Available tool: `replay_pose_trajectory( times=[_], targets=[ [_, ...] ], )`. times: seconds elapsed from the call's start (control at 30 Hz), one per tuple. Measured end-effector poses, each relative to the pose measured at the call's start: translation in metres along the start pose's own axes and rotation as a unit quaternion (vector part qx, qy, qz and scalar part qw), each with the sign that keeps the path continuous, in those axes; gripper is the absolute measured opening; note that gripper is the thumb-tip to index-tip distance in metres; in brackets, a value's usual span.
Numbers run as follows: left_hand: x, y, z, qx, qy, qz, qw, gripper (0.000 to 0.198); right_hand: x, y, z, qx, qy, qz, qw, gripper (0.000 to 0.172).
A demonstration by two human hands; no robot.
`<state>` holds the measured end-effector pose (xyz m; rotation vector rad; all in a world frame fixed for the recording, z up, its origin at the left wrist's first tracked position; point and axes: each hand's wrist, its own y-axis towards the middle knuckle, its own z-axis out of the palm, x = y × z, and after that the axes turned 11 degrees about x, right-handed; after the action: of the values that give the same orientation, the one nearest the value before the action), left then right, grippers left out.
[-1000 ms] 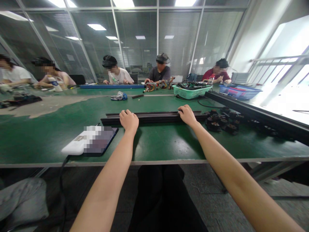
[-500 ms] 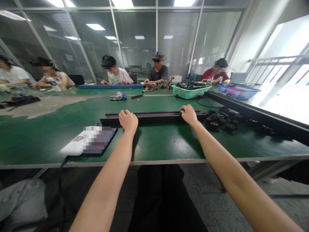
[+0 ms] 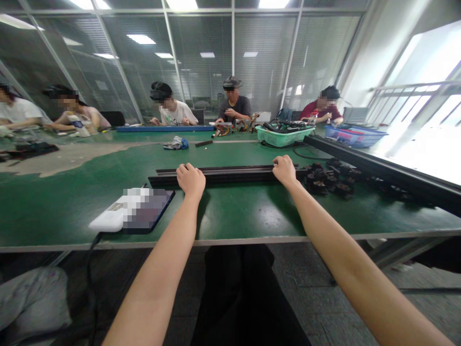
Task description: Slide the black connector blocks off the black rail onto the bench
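Note:
Long black metal profiles (image 3: pixel 239 176) lie side by side across the green table (image 3: pixel 245 216) in front of me. My left hand (image 3: pixel 191 180) is closed over them near their left end, fingers curled over the far side. Toward the right end, my right hand (image 3: pixel 284 169) grips the profiles from above with bent fingers. The fingertips of both hands are partly hidden behind the bars. Just beyond the right end sits a pile of small black parts (image 3: pixel 329 179), too dark to make out singly.
A white device and a dark phone-like device (image 3: pixel 147 211) lie at left. A long black beam (image 3: pixel 382 166) runs along the right. Farther back are a green basket (image 3: pixel 284 138), a blue basket (image 3: pixel 355 137), a crumpled cloth (image 3: pixel 176 142) and a blue bar (image 3: pixel 165 129). Several people sit across the table.
My right hand has slid slightly to the right along the profiles. My left hand and the profiles stay in place. A person opposite has raised one hand.

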<state>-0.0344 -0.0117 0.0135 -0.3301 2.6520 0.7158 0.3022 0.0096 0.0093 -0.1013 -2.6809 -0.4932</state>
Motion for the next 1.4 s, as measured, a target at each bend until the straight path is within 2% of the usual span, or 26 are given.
replay_pose_trajectory(
  times=[0.7, 1.4],
  targets=[
    [0.001, 0.001, 0.002, 0.001, 0.014, -0.002, 1.000, 0.039, 0.005, -0.005, -0.005, 0.015, -0.044, 0.036, 0.998, 0.046],
    [-0.001, -0.001, -0.002, 0.010, 0.002, -0.003, 1.000, 0.039, -0.002, -0.005, -0.012, 0.020, -0.072, 0.073, 0.995, 0.046]
  ],
)
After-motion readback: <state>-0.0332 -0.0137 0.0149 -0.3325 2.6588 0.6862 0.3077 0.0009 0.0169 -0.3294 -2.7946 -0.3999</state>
